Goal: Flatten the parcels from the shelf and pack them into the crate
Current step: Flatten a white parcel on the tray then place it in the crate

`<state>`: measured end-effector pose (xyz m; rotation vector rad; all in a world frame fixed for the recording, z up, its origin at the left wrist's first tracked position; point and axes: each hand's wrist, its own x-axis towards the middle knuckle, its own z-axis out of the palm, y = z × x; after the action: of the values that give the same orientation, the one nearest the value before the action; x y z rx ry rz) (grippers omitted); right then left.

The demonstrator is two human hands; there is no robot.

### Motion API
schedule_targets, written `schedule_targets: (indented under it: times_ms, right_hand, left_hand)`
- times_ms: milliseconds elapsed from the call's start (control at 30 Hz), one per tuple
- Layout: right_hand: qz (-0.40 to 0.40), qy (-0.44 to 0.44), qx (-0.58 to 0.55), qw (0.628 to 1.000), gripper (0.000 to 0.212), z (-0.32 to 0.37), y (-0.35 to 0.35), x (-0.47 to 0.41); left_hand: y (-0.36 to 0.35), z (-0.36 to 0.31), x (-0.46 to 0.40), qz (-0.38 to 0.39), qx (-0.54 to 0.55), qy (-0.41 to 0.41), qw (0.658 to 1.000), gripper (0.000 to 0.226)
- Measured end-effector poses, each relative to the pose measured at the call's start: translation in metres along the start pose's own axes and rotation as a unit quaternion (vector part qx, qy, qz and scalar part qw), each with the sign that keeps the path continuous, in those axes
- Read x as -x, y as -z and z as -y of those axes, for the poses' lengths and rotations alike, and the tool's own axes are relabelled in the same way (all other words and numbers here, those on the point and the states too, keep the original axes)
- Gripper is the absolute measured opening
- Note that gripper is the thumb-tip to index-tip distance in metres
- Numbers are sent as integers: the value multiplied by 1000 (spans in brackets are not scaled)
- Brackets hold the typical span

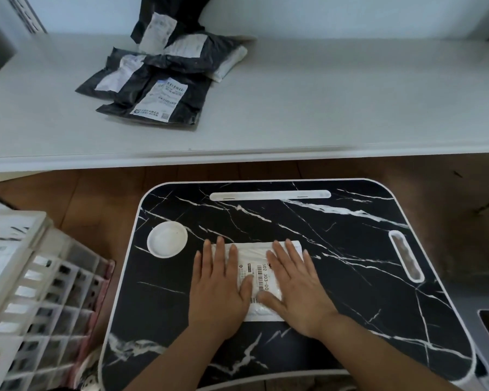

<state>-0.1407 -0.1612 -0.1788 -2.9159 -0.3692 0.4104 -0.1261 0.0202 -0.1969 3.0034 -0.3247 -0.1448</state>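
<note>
A white parcel [257, 273] with a barcode label lies flat on the black marble-patterned lap table [336, 249]. My left hand [219, 289] presses on its left half with straight fingers. My right hand [297, 289] presses on its right half, fingers spread flat. Several black parcels [158, 80] with white labels lie piled on the white shelf [322, 108] at the back left. The white lattice crate [40, 306] stands at the left, with a labelled parcel partly visible inside it.
A round white recess [167, 239] sits in the table left of the parcel. A long white slot [270, 194] runs along the table's far edge, and a handle cut-out [406, 255] is at its right. Brown floor shows between shelf and table.
</note>
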Motion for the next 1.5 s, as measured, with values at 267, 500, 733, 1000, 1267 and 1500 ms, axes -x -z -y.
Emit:
schedule_targets:
  times_ms: [267,500,733,1000,1267,1500]
  right_hand:
    - [49,22,72,996,95,-14,-1,-1]
    - [59,47,35,997,111,-17,10,1]
    - [41,30,44,998,112,-21,4,8]
    - [127,-28,23,991,111,-20,19,15]
    - [-92,-275,-239,927,86,8,42,24]
    - [-49,-395,-560,726,43,34,48,19]
  left_hand:
    - [1,5,-3,23,8,-23,999,83]
    - [26,20,-6,162,-6,-122,979,106]
    - [26,16,-4,167,-36,-105,980,110]
    - [29,18,-6,197,-8,-98,976,119]
    - [66,34,12,80,273,122,951,104]
    - [81,44,31,140,576,348,727,49]
